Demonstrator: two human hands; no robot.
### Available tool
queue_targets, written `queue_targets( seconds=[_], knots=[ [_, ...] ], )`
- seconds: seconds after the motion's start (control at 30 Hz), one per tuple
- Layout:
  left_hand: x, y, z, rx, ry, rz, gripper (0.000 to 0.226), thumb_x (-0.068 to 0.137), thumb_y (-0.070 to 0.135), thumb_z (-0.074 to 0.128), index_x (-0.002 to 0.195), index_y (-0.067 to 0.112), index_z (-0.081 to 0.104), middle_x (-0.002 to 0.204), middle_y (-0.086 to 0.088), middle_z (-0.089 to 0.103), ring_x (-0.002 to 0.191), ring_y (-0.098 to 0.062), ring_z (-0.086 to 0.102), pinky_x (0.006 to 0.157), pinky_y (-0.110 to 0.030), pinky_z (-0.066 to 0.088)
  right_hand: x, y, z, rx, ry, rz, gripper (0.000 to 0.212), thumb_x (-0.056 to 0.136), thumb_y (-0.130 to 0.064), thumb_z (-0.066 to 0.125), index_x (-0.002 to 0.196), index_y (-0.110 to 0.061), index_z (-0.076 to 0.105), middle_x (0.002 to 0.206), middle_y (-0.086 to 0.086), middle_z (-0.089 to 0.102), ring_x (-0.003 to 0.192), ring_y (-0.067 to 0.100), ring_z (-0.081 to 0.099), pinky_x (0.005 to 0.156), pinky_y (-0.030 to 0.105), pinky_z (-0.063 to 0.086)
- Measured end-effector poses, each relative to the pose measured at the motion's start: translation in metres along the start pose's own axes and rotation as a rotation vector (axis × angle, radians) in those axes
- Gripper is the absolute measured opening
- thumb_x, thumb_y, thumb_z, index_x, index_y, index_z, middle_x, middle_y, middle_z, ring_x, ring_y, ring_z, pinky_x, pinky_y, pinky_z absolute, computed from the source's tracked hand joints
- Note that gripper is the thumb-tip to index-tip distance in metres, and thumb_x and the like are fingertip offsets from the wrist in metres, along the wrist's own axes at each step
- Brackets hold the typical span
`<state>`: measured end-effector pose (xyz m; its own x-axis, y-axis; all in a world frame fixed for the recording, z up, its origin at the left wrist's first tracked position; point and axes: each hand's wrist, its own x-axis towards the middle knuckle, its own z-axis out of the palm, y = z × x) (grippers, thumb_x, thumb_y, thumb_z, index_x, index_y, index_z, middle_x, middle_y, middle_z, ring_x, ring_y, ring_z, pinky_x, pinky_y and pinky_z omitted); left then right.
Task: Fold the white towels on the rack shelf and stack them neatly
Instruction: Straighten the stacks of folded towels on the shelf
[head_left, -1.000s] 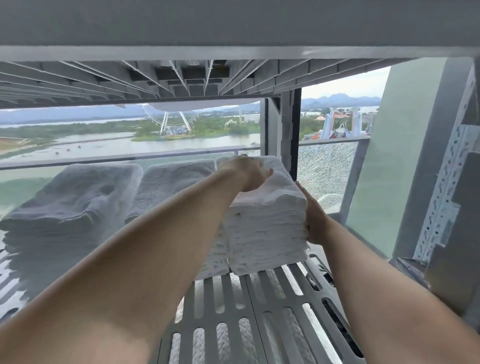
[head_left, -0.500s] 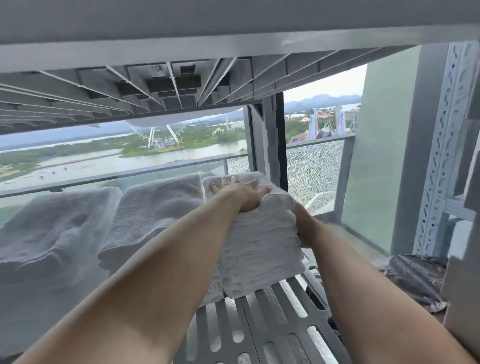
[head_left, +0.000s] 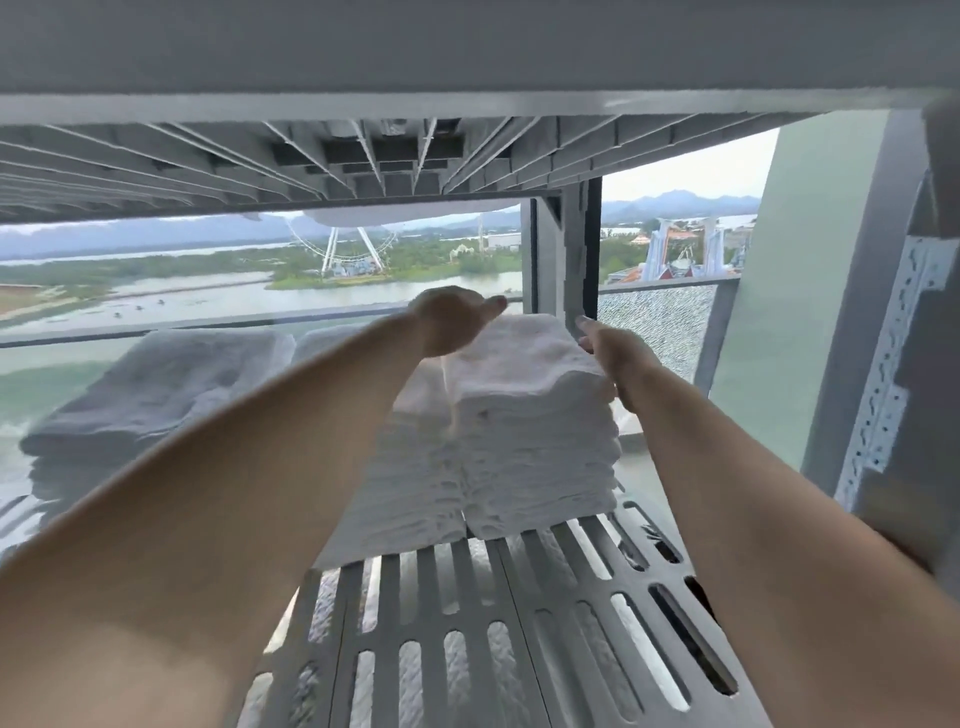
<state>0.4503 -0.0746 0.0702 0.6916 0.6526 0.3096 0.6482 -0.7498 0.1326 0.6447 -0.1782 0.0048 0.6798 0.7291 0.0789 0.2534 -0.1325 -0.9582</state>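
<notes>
A tall stack of folded white towels (head_left: 535, 431) stands on the slatted grey rack shelf (head_left: 467, 623), near its right end. A lower stack (head_left: 410, 493) leans against its left side. My left hand (head_left: 452, 317) hovers just above the tall stack's top left, fingers loose and holding nothing. Flat against the stack's upper right edge lies my right hand (head_left: 613, 348), fingers stretched forward and also holding nothing. My left forearm hides part of the lower stack.
More folded towel stacks (head_left: 156, 384) fill the shelf's left part. The upper shelf's underside (head_left: 363, 156) hangs low overhead. A rack post (head_left: 566, 249) stands just behind the tall stack, and a perforated upright (head_left: 883, 364) rises at the right. Glass railing lies beyond.
My left hand has let go of the stack's top and lifted off it. My right hand has slid from the stack's side up to its top right edge.
</notes>
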Motion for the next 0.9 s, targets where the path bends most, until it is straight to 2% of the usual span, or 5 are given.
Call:
queue_targets(
  seconds=[0.13, 0.27, 0.47, 0.7, 0.9],
  knots=[
    [-0.033, -0.026, 0.001, -0.079, 0.07, -0.082, 0.051, 0.103, 0.056, 0.039, 0.121, 0.018, 0.068, 0.132, -0.008, 0.065, 0.115, -0.026, 0.056, 0.09, -0.032, 0.04, -0.018, -0.032, 0.02, -0.52, 0.086, -0.357, 0.041, 0.094, -0.046, 0.054, 0.119, -0.017, 0.069, 0.118, 0.011, 0.07, 0.101, 0.029, 0.06, 0.084, 0.034, 0.046],
    [-0.06, -0.026, 0.014, -0.126, 0.129, -0.125, 0.034, 0.098, 0.049, 0.052, 0.119, 0.029, 0.07, 0.13, -0.002, 0.067, 0.116, -0.024, 0.06, 0.1, -0.037, 0.048, -0.036, -0.041, 0.048, -0.658, 0.065, -0.57, 0.034, 0.097, -0.035, 0.051, 0.123, -0.021, 0.068, 0.118, 0.01, 0.071, 0.109, 0.031, 0.063, 0.092, 0.037, 0.046],
    [-0.06, -0.019, 0.018, -0.098, 0.164, -0.142, 0.039, 0.102, 0.043, 0.044, 0.13, 0.025, 0.064, 0.136, -0.004, 0.063, 0.121, -0.026, 0.058, 0.1, -0.038, 0.046, -0.09, 0.032, 0.079, -0.668, 0.458, -1.107, 0.045, 0.098, -0.033, 0.044, 0.138, -0.015, 0.051, 0.151, 0.008, 0.046, 0.147, 0.029, 0.033, 0.119, 0.053, 0.024],
    [0.009, -0.009, 0.022, -0.048, 0.099, -0.145, 0.046, 0.104, 0.048, 0.037, 0.139, 0.025, 0.056, 0.146, -0.009, 0.055, 0.13, -0.03, 0.051, 0.104, -0.038, 0.042, -0.087, 0.087, 0.089, -0.706, 0.423, -1.212, 0.077, 0.097, -0.051, 0.051, 0.158, -0.009, 0.027, 0.167, 0.013, 0.016, 0.154, 0.036, 0.011, 0.119, 0.063, 0.017],
    [0.065, -0.004, 0.046, -0.05, -0.023, -0.08, 0.059, 0.098, 0.068, 0.03, 0.146, 0.038, 0.047, 0.157, -0.003, 0.043, 0.141, -0.029, 0.042, 0.115, -0.044, 0.033, -0.08, 0.107, 0.104, -0.783, 0.469, -1.164, 0.093, 0.088, -0.062, 0.059, 0.157, -0.008, 0.028, 0.166, 0.019, 0.016, 0.153, 0.042, 0.012, 0.117, 0.066, 0.02]
  ],
)
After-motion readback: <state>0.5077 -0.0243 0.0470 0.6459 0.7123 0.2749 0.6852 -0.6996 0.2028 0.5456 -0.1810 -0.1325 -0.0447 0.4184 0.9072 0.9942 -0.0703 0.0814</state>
